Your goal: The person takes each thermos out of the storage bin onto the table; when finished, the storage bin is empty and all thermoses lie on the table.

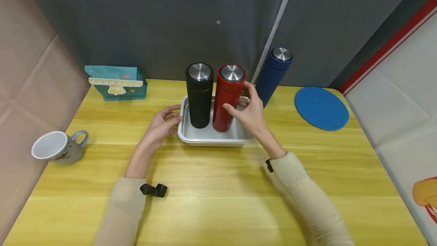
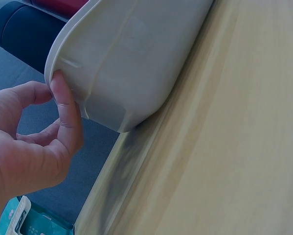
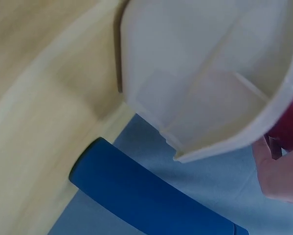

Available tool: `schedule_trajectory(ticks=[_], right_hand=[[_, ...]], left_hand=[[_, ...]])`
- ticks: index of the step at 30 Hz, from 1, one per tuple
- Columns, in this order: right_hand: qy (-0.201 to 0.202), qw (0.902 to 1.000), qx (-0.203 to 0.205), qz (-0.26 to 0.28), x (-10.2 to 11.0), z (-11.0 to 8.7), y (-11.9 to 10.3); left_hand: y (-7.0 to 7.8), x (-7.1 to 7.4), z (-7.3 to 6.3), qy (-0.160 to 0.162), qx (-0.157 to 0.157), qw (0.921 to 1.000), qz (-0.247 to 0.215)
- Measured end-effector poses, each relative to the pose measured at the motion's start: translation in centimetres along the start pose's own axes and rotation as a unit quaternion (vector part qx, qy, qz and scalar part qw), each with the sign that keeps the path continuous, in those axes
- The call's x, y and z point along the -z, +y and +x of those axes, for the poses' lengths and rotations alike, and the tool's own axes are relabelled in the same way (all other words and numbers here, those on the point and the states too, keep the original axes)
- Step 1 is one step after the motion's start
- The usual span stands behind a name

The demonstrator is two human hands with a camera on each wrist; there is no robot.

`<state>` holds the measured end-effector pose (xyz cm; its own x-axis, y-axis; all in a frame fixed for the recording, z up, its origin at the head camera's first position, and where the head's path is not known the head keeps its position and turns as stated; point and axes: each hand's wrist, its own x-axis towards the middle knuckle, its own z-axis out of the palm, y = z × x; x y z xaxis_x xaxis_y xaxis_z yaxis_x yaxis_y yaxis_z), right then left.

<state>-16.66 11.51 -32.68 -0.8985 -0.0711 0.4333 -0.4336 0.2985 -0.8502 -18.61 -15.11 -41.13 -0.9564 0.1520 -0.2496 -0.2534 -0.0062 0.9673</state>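
Yellow wood-grain worktop (image 1: 218,200) against grey curtain (image 1: 136,18). Right hand (image 1: 250,115) grips red flask (image 1: 228,98) in grey tray (image 1: 211,136). Left hand (image 1: 163,124), fingers relaxed, touches tray rim.

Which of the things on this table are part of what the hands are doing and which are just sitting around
In use: red flask, black flask, white tray, left hand, right hand.

Lying about: blue flask, blue mat, mug, teal box.

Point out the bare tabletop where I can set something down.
Free: between mug and tray; the front strip before both sleeves; between tray and blue mat. Crowded: the tray, where right hand grips the red flask.
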Motion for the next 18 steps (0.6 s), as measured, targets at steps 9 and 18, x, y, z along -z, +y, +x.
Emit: schedule_trajectory(ticks=[9, 18], right_hand=[[0.020, 0.9998, -0.004, 0.004, 0.8, 0.0, -1.0], [0.021, 0.9997, -0.002, -0.011, 1.7, -0.1, -2.2]], left_hand=[[0.2, 0.1, -0.1, 0.004, -0.001, 1.0000, 0.000], [0.1, 0.0, -0.1, 0.000, -0.003, 1.0000, -0.001]])
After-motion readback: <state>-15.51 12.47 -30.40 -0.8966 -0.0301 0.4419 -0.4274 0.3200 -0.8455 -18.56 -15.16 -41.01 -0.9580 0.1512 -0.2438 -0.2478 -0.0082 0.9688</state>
